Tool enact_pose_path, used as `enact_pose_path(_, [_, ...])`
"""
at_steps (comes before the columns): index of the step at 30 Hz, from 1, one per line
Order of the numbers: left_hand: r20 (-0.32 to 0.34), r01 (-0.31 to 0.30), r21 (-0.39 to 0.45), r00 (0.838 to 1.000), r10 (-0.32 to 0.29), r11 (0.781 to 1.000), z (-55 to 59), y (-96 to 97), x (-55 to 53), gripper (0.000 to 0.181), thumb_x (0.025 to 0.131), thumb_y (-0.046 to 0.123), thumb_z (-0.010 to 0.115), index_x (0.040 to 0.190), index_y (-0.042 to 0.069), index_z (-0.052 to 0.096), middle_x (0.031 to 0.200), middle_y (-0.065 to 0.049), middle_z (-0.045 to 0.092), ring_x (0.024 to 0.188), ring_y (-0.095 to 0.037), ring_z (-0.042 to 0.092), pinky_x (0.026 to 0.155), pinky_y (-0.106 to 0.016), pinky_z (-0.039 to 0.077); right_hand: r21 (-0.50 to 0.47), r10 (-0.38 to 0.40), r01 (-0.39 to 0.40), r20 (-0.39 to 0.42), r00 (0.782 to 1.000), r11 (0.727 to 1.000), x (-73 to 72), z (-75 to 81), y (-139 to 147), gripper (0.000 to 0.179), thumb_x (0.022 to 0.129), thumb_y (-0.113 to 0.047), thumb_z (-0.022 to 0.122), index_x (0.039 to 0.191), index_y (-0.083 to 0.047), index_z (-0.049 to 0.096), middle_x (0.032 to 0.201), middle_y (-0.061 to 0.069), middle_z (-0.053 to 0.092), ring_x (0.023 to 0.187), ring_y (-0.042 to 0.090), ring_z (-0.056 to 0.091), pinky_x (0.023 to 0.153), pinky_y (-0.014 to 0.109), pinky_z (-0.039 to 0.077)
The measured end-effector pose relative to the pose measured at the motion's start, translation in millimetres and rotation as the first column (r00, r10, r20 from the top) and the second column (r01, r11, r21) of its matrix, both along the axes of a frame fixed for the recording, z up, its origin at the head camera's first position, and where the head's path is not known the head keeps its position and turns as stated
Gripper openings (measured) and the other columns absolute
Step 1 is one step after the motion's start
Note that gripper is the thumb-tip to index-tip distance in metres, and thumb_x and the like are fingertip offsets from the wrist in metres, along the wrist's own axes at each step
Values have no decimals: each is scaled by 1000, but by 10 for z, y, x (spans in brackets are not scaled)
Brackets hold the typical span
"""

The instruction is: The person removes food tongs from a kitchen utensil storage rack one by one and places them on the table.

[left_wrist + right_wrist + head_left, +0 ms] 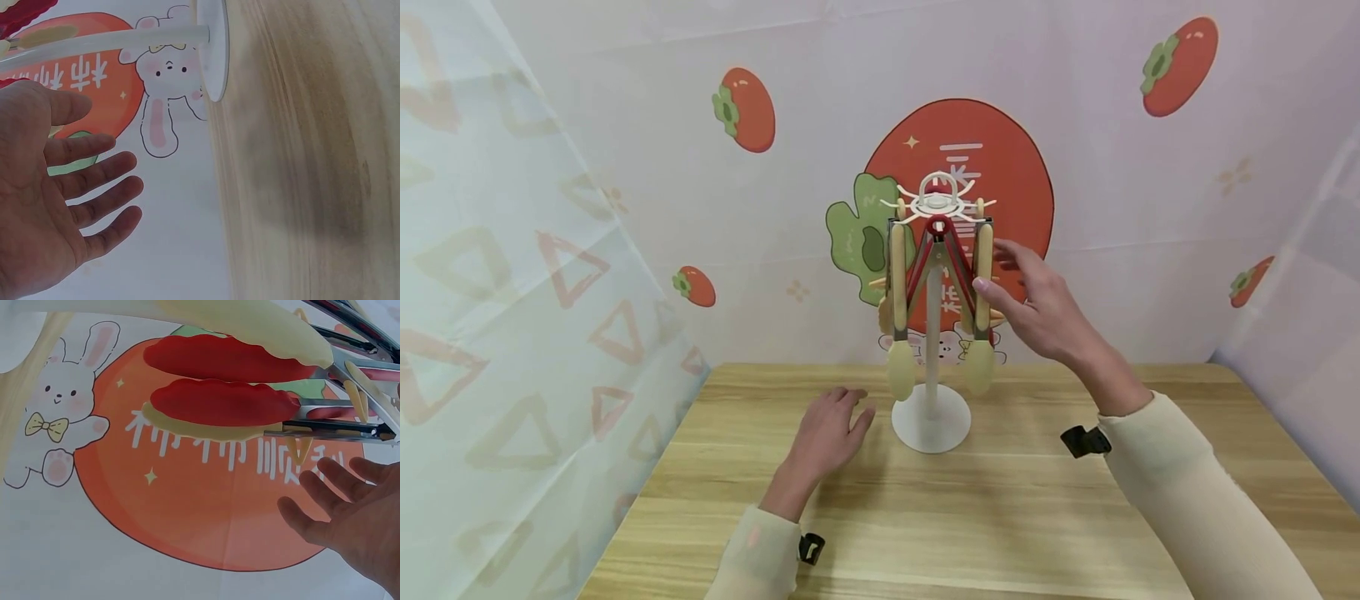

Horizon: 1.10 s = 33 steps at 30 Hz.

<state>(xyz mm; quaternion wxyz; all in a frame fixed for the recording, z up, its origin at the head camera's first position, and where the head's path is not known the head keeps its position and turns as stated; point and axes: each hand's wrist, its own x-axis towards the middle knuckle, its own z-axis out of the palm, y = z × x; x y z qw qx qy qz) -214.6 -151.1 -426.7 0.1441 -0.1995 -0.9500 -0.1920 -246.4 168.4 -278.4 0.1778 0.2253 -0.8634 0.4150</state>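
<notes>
A white hanging rack has a ring of hooks (pixel 936 204) on top, a slim pole (pixel 933 333) and a round base (pixel 931 433). Kitchen tongs hang from it: cream-headed tongs (pixel 901 283) on the left, another cream pair (pixel 983 283) on the right, and tongs with red handles (pixel 919 271) between them. Scalloped red tong heads (pixel 225 403) show in the right wrist view. My right hand (pixel 1041 308) is beside the right cream tongs, its thumb overlapping their handle; I cannot tell whether it touches. Low over the table, left of the base, my left hand (pixel 829 433) holds nothing, fingers loosely extended.
The wooden table (pixel 1000 517) reaches back to a printed cloth (pixel 820 50) with persimmon pictures. A patterned side cloth (pixel 535 275) stands at the left. Black wrist straps (pixel 1086 442) show at both sleeves.
</notes>
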Motion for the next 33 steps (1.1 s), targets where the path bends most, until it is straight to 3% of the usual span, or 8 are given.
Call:
enact_pose_path(21, [11,-33,-12,999,33,999,-156,-85,30,33,100,26,63,120,0,70,114,-17,67,104,-38,63,85,-53,51,-24,72,-70,81,994,997,-95,122,-96,65,104,-40,55,156,-7,32,139,18,51,132,37,46,107,59,40])
enact_pose_path(33, [48,-60,-16,997,60,998,-208,-148,82,34,101,28,62,121,2,69,116,-16,67,106,-38,62,85,-55,52,-45,113,-109,84,990,993,-124,90,-117,59,106,-39,53,151,-6,37,137,17,55,117,37,61,91,57,53])
